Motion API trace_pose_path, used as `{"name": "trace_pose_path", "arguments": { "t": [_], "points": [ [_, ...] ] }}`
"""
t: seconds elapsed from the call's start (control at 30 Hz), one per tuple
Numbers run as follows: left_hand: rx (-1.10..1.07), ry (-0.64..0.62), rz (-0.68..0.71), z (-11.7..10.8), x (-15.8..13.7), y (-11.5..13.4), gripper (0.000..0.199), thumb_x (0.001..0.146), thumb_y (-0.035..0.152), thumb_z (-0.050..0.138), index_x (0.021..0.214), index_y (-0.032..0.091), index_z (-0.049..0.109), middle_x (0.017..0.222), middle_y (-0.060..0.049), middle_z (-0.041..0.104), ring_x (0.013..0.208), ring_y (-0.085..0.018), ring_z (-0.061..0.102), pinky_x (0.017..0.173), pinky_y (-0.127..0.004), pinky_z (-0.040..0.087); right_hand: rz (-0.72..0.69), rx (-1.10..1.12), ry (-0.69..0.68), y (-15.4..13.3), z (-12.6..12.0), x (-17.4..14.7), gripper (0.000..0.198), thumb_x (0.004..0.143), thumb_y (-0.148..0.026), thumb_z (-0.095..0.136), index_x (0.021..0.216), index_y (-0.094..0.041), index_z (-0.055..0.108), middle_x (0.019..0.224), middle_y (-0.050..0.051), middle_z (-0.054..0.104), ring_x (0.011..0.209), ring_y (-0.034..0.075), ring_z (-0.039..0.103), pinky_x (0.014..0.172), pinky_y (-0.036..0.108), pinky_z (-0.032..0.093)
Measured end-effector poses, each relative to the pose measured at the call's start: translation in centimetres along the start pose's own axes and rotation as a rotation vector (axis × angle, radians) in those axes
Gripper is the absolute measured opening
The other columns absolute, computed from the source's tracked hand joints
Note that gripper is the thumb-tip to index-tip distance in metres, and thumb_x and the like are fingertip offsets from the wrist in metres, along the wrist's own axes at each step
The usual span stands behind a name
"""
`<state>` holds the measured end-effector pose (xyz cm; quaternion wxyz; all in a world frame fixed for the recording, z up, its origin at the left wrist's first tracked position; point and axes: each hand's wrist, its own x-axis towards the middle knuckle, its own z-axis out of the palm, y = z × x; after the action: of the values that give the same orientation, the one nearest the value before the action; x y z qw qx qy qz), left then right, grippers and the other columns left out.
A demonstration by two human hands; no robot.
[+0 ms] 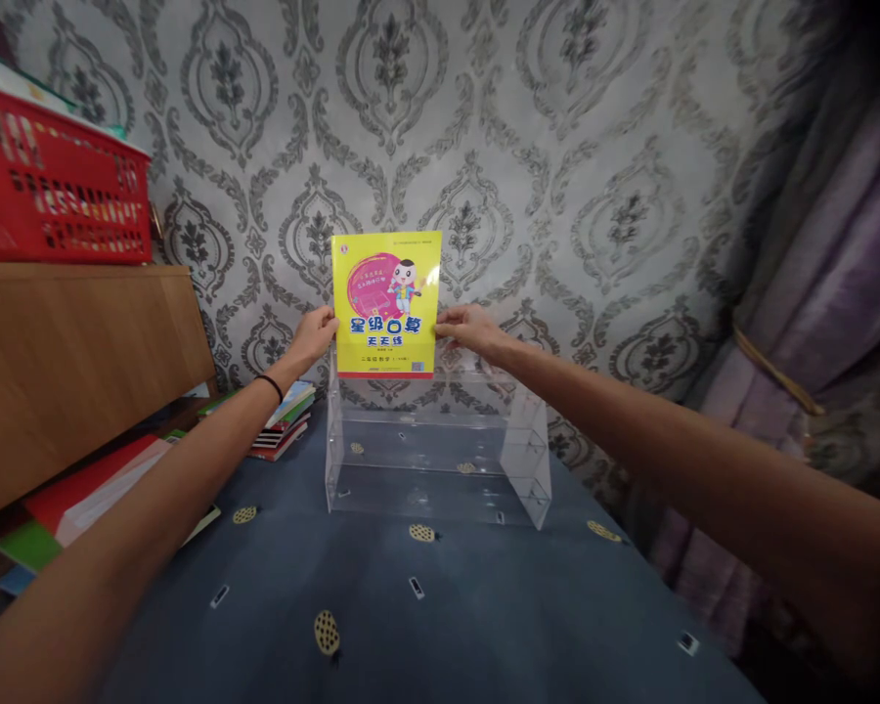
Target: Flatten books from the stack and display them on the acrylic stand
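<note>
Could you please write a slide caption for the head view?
Left hand and right hand hold a yellow book upright near the top of a clear tiered rack.

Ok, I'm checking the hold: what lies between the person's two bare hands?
The yellow rectangular paper book; the head view shows the left hand at one side edge and the right hand at the other.

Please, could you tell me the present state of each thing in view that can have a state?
Book: closed, upright, front cover facing the camera.
Left hand: gripping the book's left edge.
Right hand: gripping the book's right edge.
Rack: standing upright.
Book pile: stacked unevenly.
Basket: upright, loaded.
Curtain: tied back.
Cloth: spread out.
</note>
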<state>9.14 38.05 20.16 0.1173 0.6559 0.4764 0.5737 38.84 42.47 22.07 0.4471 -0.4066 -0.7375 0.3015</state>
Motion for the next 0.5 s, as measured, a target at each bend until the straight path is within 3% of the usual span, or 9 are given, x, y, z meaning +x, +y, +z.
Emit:
{"name": "trace_pose_path", "arguments": {
  "t": [0.23, 0.5],
  "points": [
    [-0.007, -0.021, 0.002, -0.1, -0.9, 1.1, 0.012, 0.074, 0.031, 0.057, 0.076, 0.018, 0.056, 0.077, -0.002, 0.066, 0.075, -0.018, 0.061, 0.068, -0.029, 0.050, -0.015, -0.001, -0.016, -0.1, -0.1, -0.4, 0.010, 0.077, -0.018, 0.078, 0.073, -0.016, 0.069, 0.083, 0.007, 0.077, 0.080, 0.020, 0.073, 0.064, 0.026, 0.059],
    [-0.012, -0.038, 0.008, -0.2, -1.4, 1.7, 0.016, 0.074, 0.031, 0.056, 0.082, 0.017, 0.060, 0.086, -0.005, 0.071, 0.079, -0.020, 0.064, 0.071, -0.031, 0.053, -0.025, -0.039, -0.020, -0.3, -0.2, -0.7, 0.006, 0.079, -0.016, 0.072, 0.073, -0.017, 0.071, 0.082, 0.006, 0.077, 0.079, 0.018, 0.071, 0.060, 0.022, 0.055]
  ]
}}
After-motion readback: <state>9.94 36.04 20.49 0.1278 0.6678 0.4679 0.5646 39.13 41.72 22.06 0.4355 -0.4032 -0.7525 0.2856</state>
